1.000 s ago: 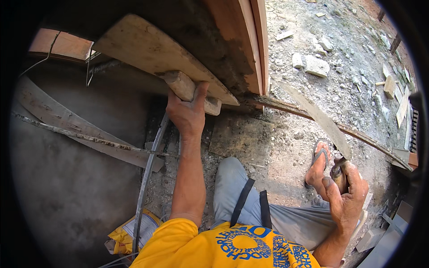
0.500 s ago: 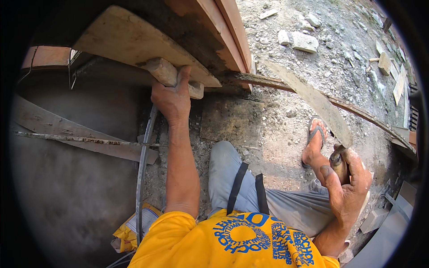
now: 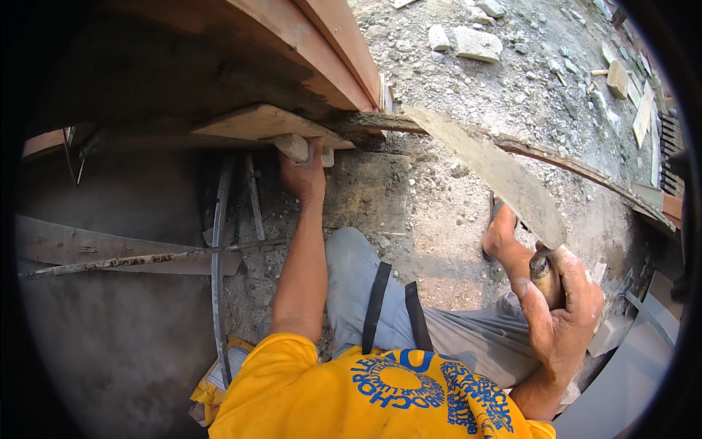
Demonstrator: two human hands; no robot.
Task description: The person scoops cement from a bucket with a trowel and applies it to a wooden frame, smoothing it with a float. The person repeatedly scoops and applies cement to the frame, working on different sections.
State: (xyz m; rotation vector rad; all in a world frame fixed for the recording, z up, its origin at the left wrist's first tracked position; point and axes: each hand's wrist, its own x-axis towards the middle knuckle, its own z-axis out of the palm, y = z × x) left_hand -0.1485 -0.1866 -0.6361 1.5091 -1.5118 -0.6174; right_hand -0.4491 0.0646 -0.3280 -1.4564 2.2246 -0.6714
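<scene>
My left hand [image 3: 304,175] grips the block handle of a flat wooden plastering float [image 3: 245,123], its arm stretched forward. The float lies against the dark, damp-looking wall surface [image 3: 197,66], close to its edge. At the right my right hand [image 3: 559,307] is wrapped round the wooden handle of a trowel [image 3: 493,175]. The trowel's long, mortar-smeared blade points away and to the left, held up over the ground. Part of its handle is hidden by my fingers.
A long wooden strip [image 3: 578,172] crosses the rubble-strewn ground [image 3: 424,80]. On the left stand a curved metal strip [image 3: 217,271], a thin rod [image 3: 131,261] and a board [image 3: 88,241]. A yellow bag [image 3: 219,380] sits beside my left arm. A mallet [image 3: 617,79] lies far right.
The float in my left hand has moved farther away and lower against the wall, showing less of its face. My view has shifted; the trowel stays raised in my right hand.
</scene>
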